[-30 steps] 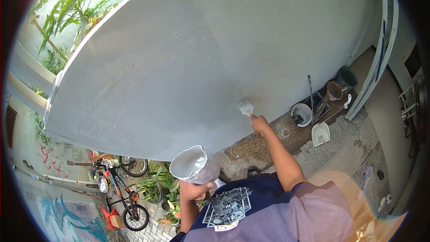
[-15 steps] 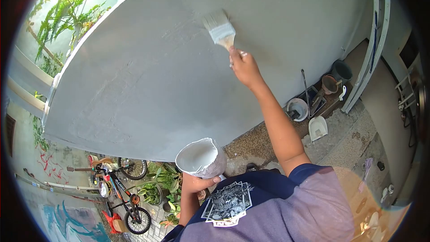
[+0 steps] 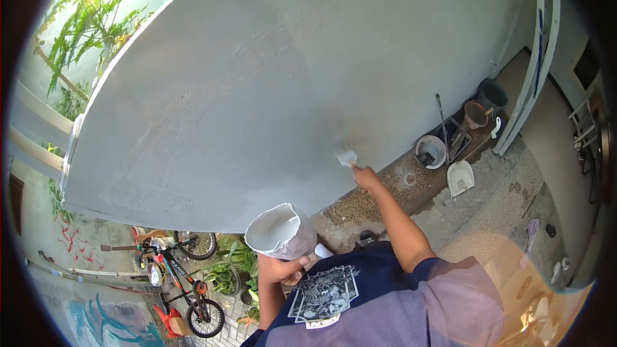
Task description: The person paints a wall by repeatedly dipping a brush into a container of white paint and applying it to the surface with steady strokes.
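Observation:
My right hand [image 3: 366,178] is closed around the handle of a wide paintbrush [image 3: 347,155]. The bristles meet the lower part of a large grey wall [image 3: 212,109], where faint streaks and rough patches show higher up. Close to my chest, my left hand [image 3: 280,268] grips a paint pot [image 3: 301,241] from below, thumb along its base. The pot has a ragged, paint-crusted rim, and whitish paint coats its inside.
At the wall's foot on the right are a paint bucket [image 3: 430,150], a brown bucket [image 3: 476,114], a dark bucket [image 3: 492,94] and a white dustpan [image 3: 460,178]. A bicycle [image 3: 193,289] and potted plants [image 3: 225,276] stand lower left. Metal rails [image 3: 530,83] rise at the right.
My right hand has brought the paintbrush down from high on the wall to near its base. The pot in my left hand has shifted slightly left in view.

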`<state>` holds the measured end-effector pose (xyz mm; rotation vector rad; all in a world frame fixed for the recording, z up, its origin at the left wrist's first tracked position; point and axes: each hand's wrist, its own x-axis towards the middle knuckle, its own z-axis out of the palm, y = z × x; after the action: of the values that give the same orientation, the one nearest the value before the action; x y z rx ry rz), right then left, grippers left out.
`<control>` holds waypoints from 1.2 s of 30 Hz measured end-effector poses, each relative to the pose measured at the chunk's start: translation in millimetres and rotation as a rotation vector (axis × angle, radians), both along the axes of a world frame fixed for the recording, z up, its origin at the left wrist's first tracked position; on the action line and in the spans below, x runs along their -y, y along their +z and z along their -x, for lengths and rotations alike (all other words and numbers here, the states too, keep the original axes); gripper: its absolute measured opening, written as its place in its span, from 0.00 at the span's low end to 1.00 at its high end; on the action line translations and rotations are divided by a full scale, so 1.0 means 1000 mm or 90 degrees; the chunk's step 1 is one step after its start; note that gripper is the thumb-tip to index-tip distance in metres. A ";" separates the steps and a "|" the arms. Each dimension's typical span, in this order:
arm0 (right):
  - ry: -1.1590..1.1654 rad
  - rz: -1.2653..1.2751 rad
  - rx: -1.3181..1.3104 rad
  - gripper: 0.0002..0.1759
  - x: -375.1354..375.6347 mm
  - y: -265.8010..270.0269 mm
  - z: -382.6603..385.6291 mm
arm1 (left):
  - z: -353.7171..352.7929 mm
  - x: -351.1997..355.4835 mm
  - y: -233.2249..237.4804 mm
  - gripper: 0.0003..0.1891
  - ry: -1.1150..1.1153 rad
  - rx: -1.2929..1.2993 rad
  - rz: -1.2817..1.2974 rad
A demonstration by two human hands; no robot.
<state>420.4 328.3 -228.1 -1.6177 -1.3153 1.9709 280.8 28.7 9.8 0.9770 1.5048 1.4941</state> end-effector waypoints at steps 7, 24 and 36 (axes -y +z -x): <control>-0.084 -0.436 -0.375 0.26 0.001 0.214 0.007 | 0.006 -0.011 0.007 0.47 -0.020 -0.023 -0.027; 0.063 -0.125 0.282 0.42 -0.009 -0.122 0.023 | 0.034 -0.008 0.007 0.51 -0.037 -0.016 0.091; -0.103 -0.452 -0.286 0.29 -0.013 0.247 0.014 | 0.014 -0.023 0.007 0.47 -0.026 -0.057 -0.031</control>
<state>406.8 341.1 19.2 -0.8555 -1.4071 1.4078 267.3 52.2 16.7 1.1095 1.5080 1.4825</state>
